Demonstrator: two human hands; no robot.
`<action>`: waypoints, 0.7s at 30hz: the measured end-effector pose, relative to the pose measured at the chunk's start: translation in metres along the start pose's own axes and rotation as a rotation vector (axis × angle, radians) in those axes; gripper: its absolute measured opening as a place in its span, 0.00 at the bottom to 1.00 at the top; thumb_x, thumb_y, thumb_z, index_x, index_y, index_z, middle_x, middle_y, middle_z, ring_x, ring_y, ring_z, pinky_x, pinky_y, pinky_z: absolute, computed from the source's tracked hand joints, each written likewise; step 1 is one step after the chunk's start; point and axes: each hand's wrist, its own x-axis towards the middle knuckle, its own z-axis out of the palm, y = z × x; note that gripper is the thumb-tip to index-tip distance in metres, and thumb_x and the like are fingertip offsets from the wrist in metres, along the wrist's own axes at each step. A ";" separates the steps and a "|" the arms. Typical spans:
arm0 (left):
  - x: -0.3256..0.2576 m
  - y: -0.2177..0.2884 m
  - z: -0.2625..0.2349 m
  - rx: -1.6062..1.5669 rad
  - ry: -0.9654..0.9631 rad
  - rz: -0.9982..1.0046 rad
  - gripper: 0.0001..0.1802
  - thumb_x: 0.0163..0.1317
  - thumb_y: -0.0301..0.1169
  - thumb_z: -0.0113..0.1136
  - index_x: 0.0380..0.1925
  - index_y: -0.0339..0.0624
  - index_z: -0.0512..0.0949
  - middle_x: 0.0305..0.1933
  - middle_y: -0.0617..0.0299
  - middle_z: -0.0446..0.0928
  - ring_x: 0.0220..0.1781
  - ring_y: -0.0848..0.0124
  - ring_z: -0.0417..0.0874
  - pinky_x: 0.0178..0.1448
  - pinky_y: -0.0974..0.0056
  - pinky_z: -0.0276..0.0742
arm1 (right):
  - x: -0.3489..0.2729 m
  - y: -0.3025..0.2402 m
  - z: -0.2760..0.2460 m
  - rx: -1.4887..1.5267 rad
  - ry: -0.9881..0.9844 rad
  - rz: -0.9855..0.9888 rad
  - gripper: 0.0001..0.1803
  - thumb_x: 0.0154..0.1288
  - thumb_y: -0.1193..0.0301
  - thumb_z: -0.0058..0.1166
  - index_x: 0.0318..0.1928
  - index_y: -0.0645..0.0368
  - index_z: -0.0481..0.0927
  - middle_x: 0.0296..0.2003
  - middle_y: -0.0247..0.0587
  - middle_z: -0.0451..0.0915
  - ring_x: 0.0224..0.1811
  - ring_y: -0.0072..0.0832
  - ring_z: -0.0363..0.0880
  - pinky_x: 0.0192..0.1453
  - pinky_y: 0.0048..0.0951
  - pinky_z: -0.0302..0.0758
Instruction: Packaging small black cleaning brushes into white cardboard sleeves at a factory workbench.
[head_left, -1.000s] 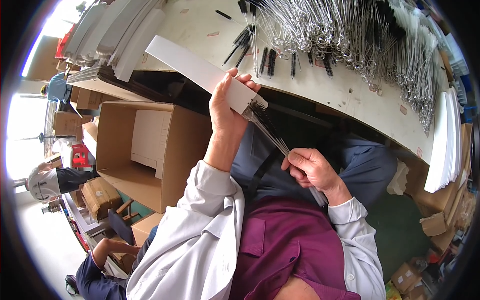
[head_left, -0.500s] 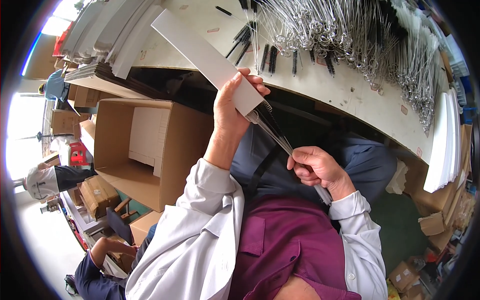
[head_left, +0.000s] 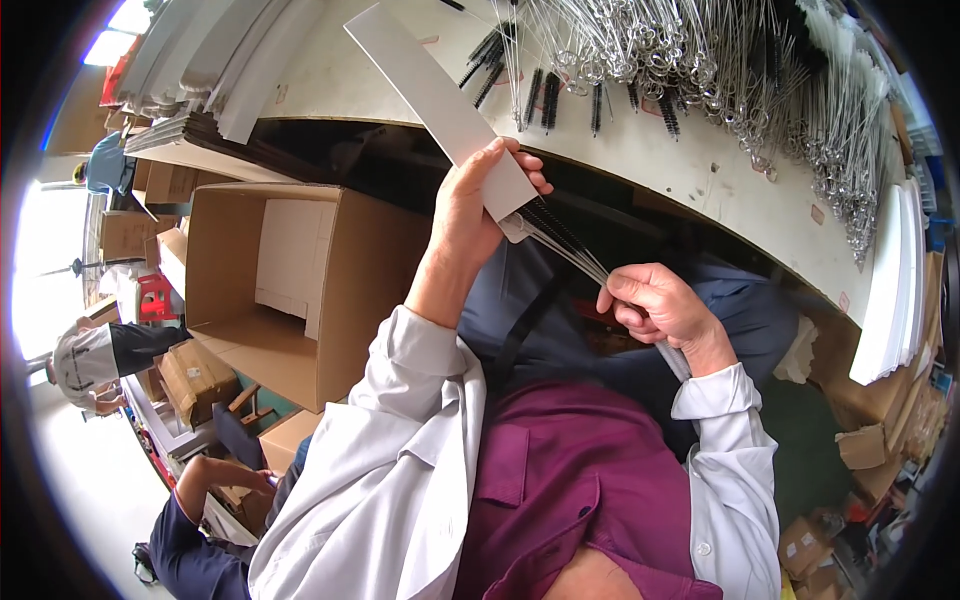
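Observation:
My left hand (head_left: pixel 470 205) is closed around the lower end of a long, narrow white box (head_left: pixel 430 90), which slants up and to the left over the table edge. A bundle of thin wire brushes (head_left: pixel 565 243) with black bristles sticks out of the box's near end. My right hand (head_left: pixel 655 310) is closed on the wire stems of these brushes, a little way below the box. The stems' far ends pass behind my right hand and wrist. How deep the brushes sit inside the box is hidden.
Many wire brushes with looped ends (head_left: pixel 660 60) lie heaped on the white table (head_left: pixel 740 190). White flat boxes are stacked at its left (head_left: pixel 215 60) and right (head_left: pixel 890 285). An open cardboard carton (head_left: pixel 330 300) stands left of me. Another person (head_left: pixel 200 520) sits at lower left.
Both hands, with the box and brushes, have shifted slightly to the right. The box has tilted a little steeper, and my right hand still grips the stems.

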 end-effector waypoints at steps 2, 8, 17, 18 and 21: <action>-0.001 0.000 0.002 0.018 0.019 -0.012 0.15 0.73 0.37 0.58 0.46 0.34 0.77 0.40 0.48 0.82 0.40 0.59 0.86 0.52 0.51 0.85 | -0.001 -0.002 -0.001 -0.030 0.019 -0.009 0.19 0.82 0.62 0.48 0.38 0.66 0.81 0.17 0.27 0.67 0.11 0.11 0.54 0.13 0.18 0.51; 0.001 0.004 -0.001 -0.004 0.068 -0.012 0.15 0.73 0.37 0.59 0.47 0.33 0.77 0.41 0.48 0.83 0.41 0.59 0.86 0.53 0.50 0.86 | -0.002 -0.001 -0.006 -0.041 0.011 -0.015 0.19 0.82 0.62 0.49 0.38 0.66 0.81 0.18 0.26 0.67 0.12 0.10 0.54 0.14 0.18 0.51; -0.005 -0.017 0.009 -0.043 0.123 0.015 0.15 0.72 0.37 0.60 0.46 0.36 0.77 0.40 0.49 0.82 0.40 0.58 0.86 0.52 0.49 0.86 | 0.012 0.001 0.006 0.017 -0.014 -0.001 0.18 0.82 0.63 0.48 0.38 0.65 0.80 0.19 0.26 0.66 0.13 0.10 0.54 0.15 0.19 0.50; -0.009 -0.025 0.013 -0.045 0.121 0.009 0.15 0.72 0.37 0.60 0.46 0.36 0.77 0.40 0.49 0.82 0.40 0.58 0.86 0.52 0.49 0.86 | 0.016 0.000 0.009 0.035 -0.024 0.009 0.18 0.82 0.63 0.48 0.38 0.65 0.80 0.19 0.26 0.66 0.13 0.11 0.54 0.15 0.19 0.50; -0.024 -0.051 0.023 -0.098 0.071 -0.102 0.16 0.70 0.40 0.62 0.46 0.38 0.76 0.38 0.51 0.81 0.37 0.58 0.84 0.50 0.49 0.85 | 0.035 -0.010 0.017 0.064 -0.015 -0.071 0.18 0.81 0.62 0.48 0.39 0.65 0.80 0.20 0.28 0.69 0.13 0.12 0.57 0.14 0.20 0.53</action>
